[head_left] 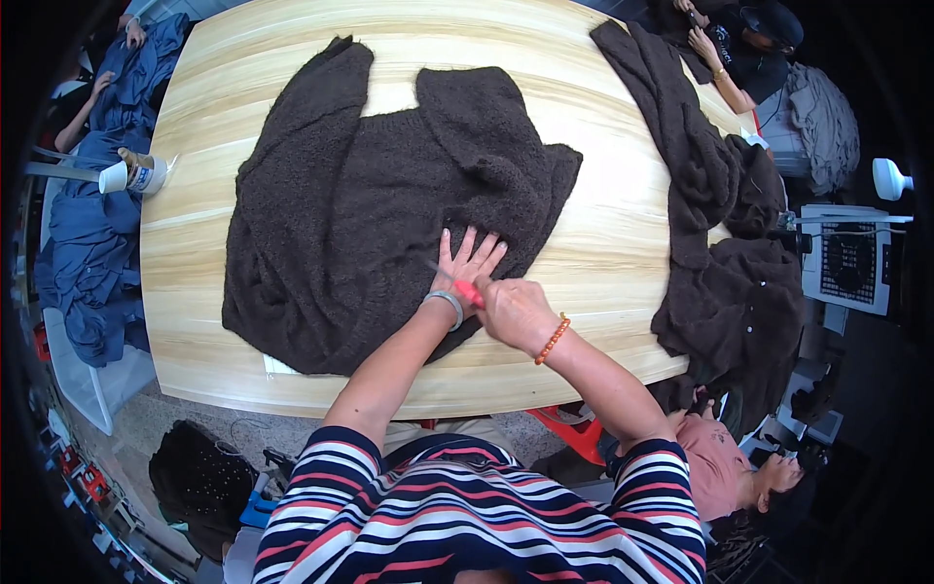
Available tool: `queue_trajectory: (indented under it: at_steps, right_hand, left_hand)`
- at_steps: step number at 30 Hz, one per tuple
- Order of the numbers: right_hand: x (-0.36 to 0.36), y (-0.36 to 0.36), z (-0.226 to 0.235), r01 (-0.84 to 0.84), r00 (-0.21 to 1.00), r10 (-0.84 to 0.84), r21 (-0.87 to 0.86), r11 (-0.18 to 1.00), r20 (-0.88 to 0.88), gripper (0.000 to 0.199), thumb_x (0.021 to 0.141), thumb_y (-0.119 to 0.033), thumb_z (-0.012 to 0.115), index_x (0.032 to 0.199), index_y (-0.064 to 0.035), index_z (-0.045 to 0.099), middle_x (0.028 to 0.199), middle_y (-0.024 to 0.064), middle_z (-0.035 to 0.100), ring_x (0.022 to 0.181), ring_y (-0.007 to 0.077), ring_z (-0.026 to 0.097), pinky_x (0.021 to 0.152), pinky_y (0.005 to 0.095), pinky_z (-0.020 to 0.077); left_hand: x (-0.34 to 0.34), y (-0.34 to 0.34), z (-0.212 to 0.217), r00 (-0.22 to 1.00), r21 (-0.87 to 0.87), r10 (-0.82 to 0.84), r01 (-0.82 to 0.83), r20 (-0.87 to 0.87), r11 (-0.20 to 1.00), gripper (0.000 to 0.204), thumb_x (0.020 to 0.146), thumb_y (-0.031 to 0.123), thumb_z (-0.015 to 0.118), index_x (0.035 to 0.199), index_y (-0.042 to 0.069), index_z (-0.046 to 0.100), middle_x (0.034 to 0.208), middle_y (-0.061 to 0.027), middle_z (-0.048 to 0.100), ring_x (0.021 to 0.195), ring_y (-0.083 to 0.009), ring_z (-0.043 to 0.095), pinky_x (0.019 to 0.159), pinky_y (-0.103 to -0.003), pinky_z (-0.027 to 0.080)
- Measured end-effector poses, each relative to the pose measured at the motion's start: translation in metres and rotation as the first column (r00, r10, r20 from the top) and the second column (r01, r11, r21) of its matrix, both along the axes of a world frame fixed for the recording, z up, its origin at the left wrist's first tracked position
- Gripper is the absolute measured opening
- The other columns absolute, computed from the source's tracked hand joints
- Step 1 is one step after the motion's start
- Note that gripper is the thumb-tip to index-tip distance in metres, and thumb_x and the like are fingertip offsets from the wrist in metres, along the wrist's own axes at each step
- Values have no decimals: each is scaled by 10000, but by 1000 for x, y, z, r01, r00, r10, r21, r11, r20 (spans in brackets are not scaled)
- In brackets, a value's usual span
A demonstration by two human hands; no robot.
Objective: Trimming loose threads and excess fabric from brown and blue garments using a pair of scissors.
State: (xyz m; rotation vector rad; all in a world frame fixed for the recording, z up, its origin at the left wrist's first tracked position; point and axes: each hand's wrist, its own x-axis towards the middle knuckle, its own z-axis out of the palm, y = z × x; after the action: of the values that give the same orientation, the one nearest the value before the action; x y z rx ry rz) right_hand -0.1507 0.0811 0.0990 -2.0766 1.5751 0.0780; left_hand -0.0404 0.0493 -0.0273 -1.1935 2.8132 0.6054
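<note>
A dark brown knitted sweater (389,185) lies spread on the table in front of me, its two sleeves stretched toward the far side. Flat on the near part of the knit rests my left hand (467,261), fingers spread, a bracelet on its wrist. My right hand (518,313), wearing an orange bead bracelet, is closed round a small red-handled tool (469,292) with a thin metal tip. That tip points left across the back of my left hand, over the sweater. Whether it touches the knit I cannot tell, and the tool's exact kind is not clear.
More dark brown knitwear (696,185) lies along the right side of the wooden table (613,263). Blue fabric (92,243) hangs past the left edge, beside a white cup (115,177). Other people sit at the far right, far left and near right. A red stool (574,433) is close by.
</note>
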Motion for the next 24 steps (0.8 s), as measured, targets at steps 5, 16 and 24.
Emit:
queue_trajectory:
  at_steps: [5, 16, 24]
  right_hand:
    - [18, 5, 12, -193, 981, 192, 56, 980, 29, 344, 860, -297, 634, 994, 12, 565, 711, 251, 632, 651, 364, 661, 593, 428, 535]
    - [-39, 6, 33, 299, 953, -302, 100, 949, 11, 258, 906, -302, 591, 1086, -119, 563, 706, 198, 637, 691, 401, 638, 660, 494, 500]
    - [-35, 12, 30, 260, 965, -257, 105, 960, -41, 247, 899, -288, 592, 1050, -94, 576, 690, 199, 638, 698, 391, 649, 658, 489, 508]
  left_hand:
    - [5, -1, -17, 954, -98, 42, -74, -296, 992, 690, 844, 441, 619, 1443, 190, 385, 1521, -68, 302, 1434, -350, 175, 1120, -641, 60]
    - [32, -69, 21, 513, 756, 828, -442, -229, 483, 532, 815, 13, 668, 1314, 0, 481, 1134, -157, 601, 564, -130, 634, 449, -248, 506]
    - [49, -73, -6, 419, 913, 888, -259, -188, 315, 95, 839, 9, 667, 896, -60, 634, 723, -72, 658, 610, -130, 668, 511, -245, 534]
